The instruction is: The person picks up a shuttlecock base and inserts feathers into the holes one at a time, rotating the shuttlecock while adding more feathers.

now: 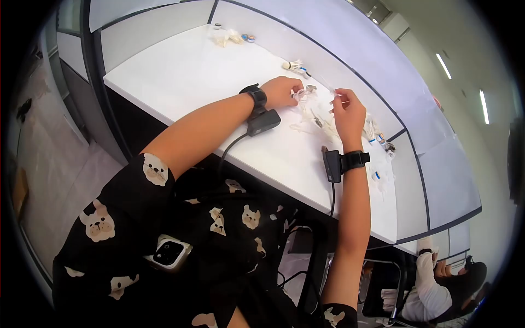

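Note:
My left hand (281, 91) is closed at the fingertips around a whitish, partly see-through piece (298, 96), too small to name. To its right, my right hand (349, 113) is raised above the table with thumb and fingers pinched on a thin translucent strip (331, 91). Beyond the hands lies a shuttlecock (294, 66) with its feathers pointing right. Between and below the hands, loose feather pieces (317, 119) are scattered on the white table (180, 82).
More shuttlecock parts (372, 133) with blue bands lie by the right partition (413, 175). At the far left corner are a pale crumpled pile (228, 38) and small round rolls (248, 38). Cables hang from both wrist devices. Another person (432, 290) sits at the lower right.

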Tool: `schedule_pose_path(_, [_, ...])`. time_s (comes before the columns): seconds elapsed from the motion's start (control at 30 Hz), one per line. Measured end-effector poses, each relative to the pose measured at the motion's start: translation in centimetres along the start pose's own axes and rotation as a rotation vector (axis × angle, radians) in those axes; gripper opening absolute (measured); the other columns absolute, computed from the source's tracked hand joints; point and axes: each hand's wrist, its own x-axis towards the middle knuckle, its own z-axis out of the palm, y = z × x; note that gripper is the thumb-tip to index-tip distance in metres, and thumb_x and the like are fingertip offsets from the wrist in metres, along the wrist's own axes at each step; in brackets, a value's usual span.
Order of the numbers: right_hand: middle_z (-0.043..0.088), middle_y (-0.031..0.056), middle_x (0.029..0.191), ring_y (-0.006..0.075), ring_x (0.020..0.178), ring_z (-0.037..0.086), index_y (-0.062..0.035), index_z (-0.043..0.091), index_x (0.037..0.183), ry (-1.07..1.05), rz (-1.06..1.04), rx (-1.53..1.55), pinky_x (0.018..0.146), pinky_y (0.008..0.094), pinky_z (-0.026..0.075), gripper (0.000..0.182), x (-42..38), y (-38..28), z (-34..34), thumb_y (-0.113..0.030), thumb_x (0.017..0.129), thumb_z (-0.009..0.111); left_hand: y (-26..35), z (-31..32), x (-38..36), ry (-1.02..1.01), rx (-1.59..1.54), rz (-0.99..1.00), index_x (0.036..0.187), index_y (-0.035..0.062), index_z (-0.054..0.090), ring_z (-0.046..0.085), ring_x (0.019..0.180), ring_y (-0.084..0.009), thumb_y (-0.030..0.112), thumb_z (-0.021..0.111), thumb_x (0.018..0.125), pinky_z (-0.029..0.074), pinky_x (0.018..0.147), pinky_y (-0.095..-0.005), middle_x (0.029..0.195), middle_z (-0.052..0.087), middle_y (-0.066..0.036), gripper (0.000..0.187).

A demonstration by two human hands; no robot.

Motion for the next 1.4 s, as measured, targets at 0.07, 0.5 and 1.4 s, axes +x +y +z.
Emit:
schedule_pose_path(0.07, [0.073,0.0115,0.082,0.0247,0.071,0.07,-0.0073,0.073,0.099,0.046,-0.077,0.025,0.068,0.0366,0.053,0.016,0.02,-0.21,0.04,-0.012,0.089,0.062,0.26,0.01,-0.1,0.011,0.016,-0.009,0.113,0.0082,0.064,0.066,0.099,-0.027,0.017,0.076,0.082,0.052,0.086,-0.0374,0.109,0.072,-0.012,0.035])
schedule_pose_path(0.5, [0.074,0.0123,0.087,0.0247,0.078,0.073,-0.0049,0.074,0.097,0.046,-0.14,0.049,0.071,0.0347,0.056,0.012,0.03,-0.09,0.3,-0.014,0.091,0.069,0.09,0.1,-0.01,-0.003,0.012,-0.015,0.115,0.0069,0.064,0.066,0.098,-0.0284,0.019,0.074,0.083,0.053,0.087,-0.0385,0.112,0.071,-0.014,0.035])
schedule_pose_path(1.4, [0.072,0.0116,0.082,0.0225,0.073,0.071,-0.0065,0.073,0.093,0.016,-0.14,0.091,0.07,0.0341,0.054,0.013,-0.24,-0.41,0.29,-0.008,0.086,0.062,-0.07,0.2,0.13,0.0,0.022,-0.006,0.117,0.0076,0.065,0.066,0.097,-0.0277,0.018,0.073,0.083,0.052,0.086,-0.0378,0.111,0.072,-0.014,0.037])
